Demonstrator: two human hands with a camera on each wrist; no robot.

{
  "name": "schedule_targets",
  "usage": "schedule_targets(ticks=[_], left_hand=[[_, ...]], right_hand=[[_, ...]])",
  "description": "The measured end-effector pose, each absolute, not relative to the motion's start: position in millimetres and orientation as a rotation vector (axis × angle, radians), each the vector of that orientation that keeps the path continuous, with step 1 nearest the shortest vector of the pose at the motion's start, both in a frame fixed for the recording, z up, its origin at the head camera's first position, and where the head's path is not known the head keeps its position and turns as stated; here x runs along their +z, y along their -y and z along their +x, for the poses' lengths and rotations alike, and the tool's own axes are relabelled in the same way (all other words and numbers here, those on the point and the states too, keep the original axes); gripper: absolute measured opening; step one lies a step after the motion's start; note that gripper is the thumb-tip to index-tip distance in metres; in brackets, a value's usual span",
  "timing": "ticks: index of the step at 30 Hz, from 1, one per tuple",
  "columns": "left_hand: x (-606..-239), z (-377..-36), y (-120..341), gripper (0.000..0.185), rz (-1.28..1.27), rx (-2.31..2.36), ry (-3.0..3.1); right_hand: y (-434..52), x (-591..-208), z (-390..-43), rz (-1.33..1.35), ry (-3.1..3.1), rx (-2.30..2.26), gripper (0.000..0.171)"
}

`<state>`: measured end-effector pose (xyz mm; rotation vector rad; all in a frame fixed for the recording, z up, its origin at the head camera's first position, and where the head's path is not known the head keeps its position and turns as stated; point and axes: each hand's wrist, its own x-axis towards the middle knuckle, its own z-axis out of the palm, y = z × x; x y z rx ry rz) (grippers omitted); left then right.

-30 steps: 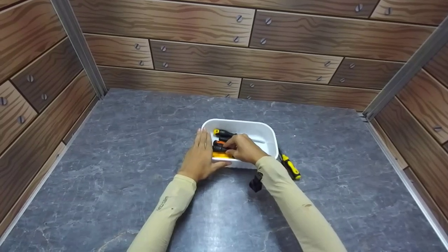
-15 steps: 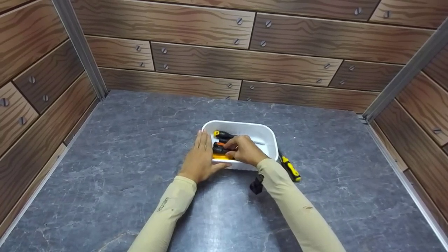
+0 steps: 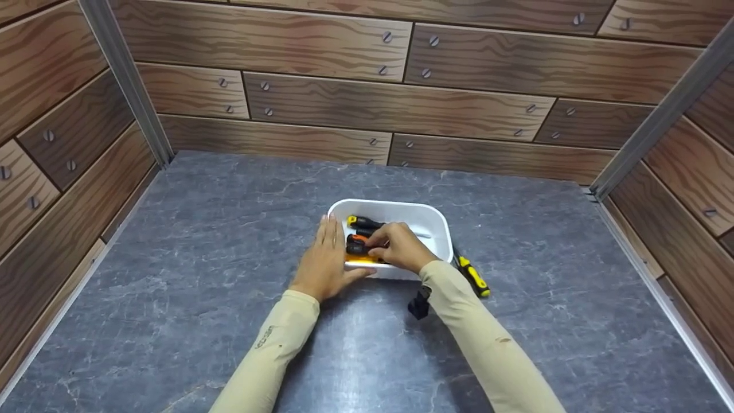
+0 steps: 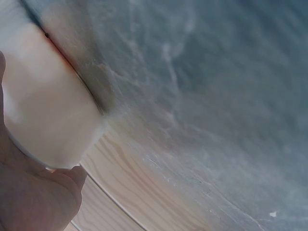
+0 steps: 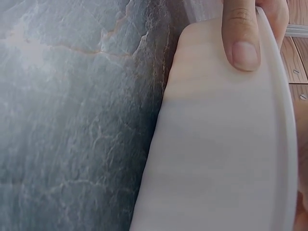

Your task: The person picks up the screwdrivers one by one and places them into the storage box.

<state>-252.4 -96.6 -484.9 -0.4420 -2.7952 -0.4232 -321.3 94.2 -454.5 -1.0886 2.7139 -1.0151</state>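
On the desk (image 3: pixel 172 321), a yellow-and-black tool (image 3: pixel 473 276) lies beside the white box's (image 3: pixel 395 273) right edge. The left hand (image 3: pixel 324 265), thumb along the near wall, lays straight fingers against the left edge. Inside, the right hand (image 3: pixel 402 248) pinches a black-and-orange tool (image 3: pixel 356 246), nearer than a yellow-capped screwdriver (image 3: pixel 365 223).

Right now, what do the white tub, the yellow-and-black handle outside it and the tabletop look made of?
The white tub: probably moulded plastic, smooth and satin, given its rounded corners. The yellow-and-black handle: likely plastic, perhaps part rubber, judging by its two-colour sections. The tabletop: grey, pale-veined, softly shiny; stone or printed laminate, I can't tell.
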Motion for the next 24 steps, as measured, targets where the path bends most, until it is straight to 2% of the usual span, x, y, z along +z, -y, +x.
schedule_targets(ticks=[15,24], left_hand=[[-484,-253,97,0.116,-0.446,-0.418,2.797],[-483,-253,97,0.118,-0.432,-0.422,2.831]], right_hand=[[-89,-451,-320,-1.106,-2.726,-1.0,0.014],[-122,-429,-319,-0.997,-2.789,-1.418,0.015]])
